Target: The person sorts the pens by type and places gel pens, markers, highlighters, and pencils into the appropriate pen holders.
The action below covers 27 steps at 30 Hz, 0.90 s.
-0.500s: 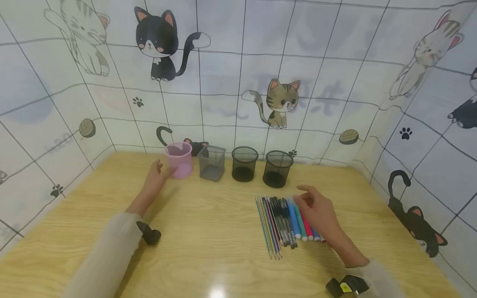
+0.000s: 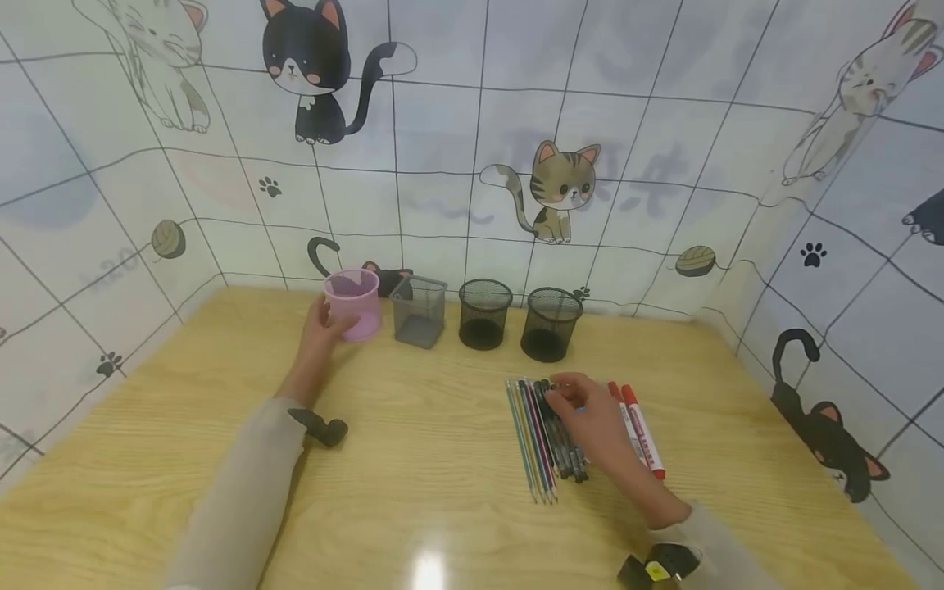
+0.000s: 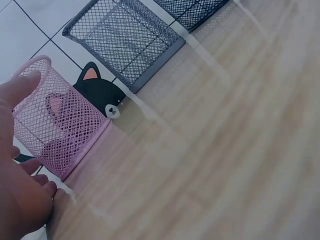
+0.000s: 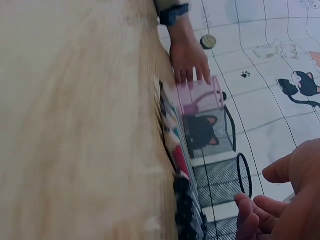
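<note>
At the back left stands a pink mesh pen holder (image 2: 361, 307). My left hand (image 2: 319, 334) holds its left side, thumb across the front; in the left wrist view the fingers (image 3: 44, 184) curl by its base. My right hand (image 2: 599, 422) hovers over a row of writing tools, thumb and fingers apart with nothing between them. Left of it lie several pencils (image 2: 533, 442) and black pens (image 2: 559, 447). On its right are two red-capped white markers (image 2: 643, 430). The coloured pens between are mostly hidden under the hand.
Right of the pink holder stand a grey square mesh holder (image 2: 419, 311) and two round black mesh holders, one nearer the middle (image 2: 483, 315) and one further right (image 2: 549, 325). A cat-patterned wall (image 2: 442, 197) encloses the wooden table (image 2: 413, 442) behind and at both sides.
My left hand has closed in around the pink holder. My right hand has moved left along the row, uncovering the red-capped markers and covering the coloured pens. The head view has tilted slightly down.
</note>
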Motion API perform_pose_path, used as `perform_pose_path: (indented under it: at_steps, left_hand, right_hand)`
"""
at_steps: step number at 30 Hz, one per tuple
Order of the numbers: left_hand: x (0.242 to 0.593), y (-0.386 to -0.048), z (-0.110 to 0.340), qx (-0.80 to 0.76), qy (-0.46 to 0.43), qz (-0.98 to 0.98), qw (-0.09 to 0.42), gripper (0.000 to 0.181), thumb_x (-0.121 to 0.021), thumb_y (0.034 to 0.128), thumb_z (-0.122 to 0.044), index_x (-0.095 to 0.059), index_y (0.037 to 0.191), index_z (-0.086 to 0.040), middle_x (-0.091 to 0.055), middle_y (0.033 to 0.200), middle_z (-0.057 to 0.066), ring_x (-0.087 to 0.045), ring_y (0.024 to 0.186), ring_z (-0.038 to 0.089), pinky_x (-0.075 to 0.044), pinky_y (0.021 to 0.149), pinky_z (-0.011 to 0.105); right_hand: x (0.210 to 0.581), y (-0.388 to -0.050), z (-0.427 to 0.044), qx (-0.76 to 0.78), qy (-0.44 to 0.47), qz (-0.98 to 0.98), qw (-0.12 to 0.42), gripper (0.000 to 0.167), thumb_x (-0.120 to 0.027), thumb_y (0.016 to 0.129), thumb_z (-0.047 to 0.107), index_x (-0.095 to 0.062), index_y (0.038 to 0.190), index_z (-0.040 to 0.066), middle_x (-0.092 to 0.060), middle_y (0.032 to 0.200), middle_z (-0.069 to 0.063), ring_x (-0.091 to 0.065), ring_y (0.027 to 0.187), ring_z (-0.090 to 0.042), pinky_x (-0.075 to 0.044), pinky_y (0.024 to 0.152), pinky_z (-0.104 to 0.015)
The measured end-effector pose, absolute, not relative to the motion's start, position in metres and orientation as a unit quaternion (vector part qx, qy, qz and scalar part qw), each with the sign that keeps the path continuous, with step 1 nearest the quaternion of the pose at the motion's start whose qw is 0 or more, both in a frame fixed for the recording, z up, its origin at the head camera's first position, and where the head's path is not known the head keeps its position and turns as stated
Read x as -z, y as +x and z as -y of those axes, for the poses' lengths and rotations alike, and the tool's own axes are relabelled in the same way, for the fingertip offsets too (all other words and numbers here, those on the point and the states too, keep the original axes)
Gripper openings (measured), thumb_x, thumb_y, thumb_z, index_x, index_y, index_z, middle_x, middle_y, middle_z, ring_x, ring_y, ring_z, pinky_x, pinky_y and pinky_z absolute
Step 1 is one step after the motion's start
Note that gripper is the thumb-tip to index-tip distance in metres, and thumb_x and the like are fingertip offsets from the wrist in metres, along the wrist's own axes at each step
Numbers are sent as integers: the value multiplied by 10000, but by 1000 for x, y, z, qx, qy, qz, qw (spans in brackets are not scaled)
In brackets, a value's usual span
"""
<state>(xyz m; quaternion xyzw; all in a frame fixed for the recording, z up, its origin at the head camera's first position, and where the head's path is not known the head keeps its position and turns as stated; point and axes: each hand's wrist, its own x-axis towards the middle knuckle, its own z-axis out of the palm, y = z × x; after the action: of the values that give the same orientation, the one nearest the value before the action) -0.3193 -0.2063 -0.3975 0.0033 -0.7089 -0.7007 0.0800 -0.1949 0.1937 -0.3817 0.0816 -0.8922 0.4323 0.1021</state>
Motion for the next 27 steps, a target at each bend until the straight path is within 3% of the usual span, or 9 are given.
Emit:
perform_pose_path:
  at_steps: [7, 15, 22, 27]
  left_hand:
    - [401, -328, 201, 708, -14, 699, 105, 879, -679, 854, -57, -121, 1533, -90, -233, 1544, 144, -249, 1382, 302, -233, 1115, 423]
    - [406, -334, 195, 724, -24, 676, 131, 913, -715, 810, -13, -147, 1523, -70, -288, 1506, 162, -312, 1326, 316, -288, 1088, 430]
    - [423, -351, 196, 694, 3, 705, 149, 920, -749, 799, -80, -183, 1522, -132, -335, 1486, 122, -350, 1311, 289, -310, 1077, 405]
    - [426, -357, 196, 679, 18, 715, 163, 933, -756, 786, -71, -180, 1518, -109, -334, 1480, 129, -350, 1311, 288, -301, 1083, 390]
  right_hand:
    - [392, -195, -176, -451, 46, 885, 108, 233, -660, 910, 161, -675, 1127, 79, -692, 910, -27, -612, 817, -162, -484, 729, -317]
    - [401, -193, -163, -449, 8, 883, 137, 174, -678, 890, 160, -706, 1047, 91, -657, 843, -5, -540, 714, -150, -442, 584, -261]
    - [409, -192, -155, -443, -11, 883, 156, 149, -683, 872, 154, -717, 1004, 95, -688, 843, 4, -580, 732, -149, -468, 635, -292]
    - [412, -189, -151, -442, -30, 884, 148, 167, -720, 847, 215, -722, 993, 136, -702, 877, 39, -626, 812, -134, -493, 702, -327]
